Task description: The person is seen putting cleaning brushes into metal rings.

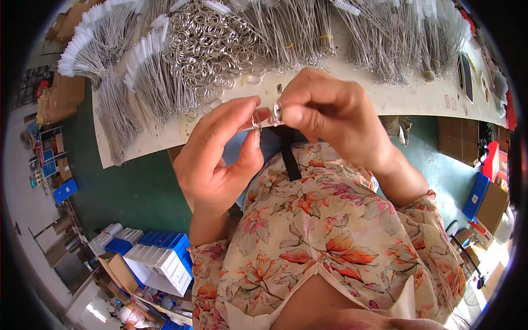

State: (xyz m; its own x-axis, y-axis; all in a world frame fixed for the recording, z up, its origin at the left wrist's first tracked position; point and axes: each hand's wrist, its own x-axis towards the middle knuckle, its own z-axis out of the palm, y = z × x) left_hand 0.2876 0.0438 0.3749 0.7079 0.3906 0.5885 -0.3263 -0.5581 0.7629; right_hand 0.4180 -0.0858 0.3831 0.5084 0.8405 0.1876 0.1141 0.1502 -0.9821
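Both of my hands are raised in front of my chest at the table's near edge, with their fingertips close together. My left hand [217,151] is closed in a pinch on a shiny metal ring [256,121], held between thumb and fingers. My right hand [333,113] pinches another small shiny metal piece [276,114], which looks like a ring too; the fingers partly cover it. The two pieces are side by side; whether they touch I cannot tell. Beyond my hands lies a heap of split-ring-like metal rings [206,47] on the table.
Bundles of thin wire brushes with white bristles [146,60] flank the ring heap, with more brushes [379,49] to the right. The pale tabletop [146,143] also holds a dark phone-like slab [466,77]. White and blue crates [157,261] stand lower left; a cardboard box [458,140] is at right.
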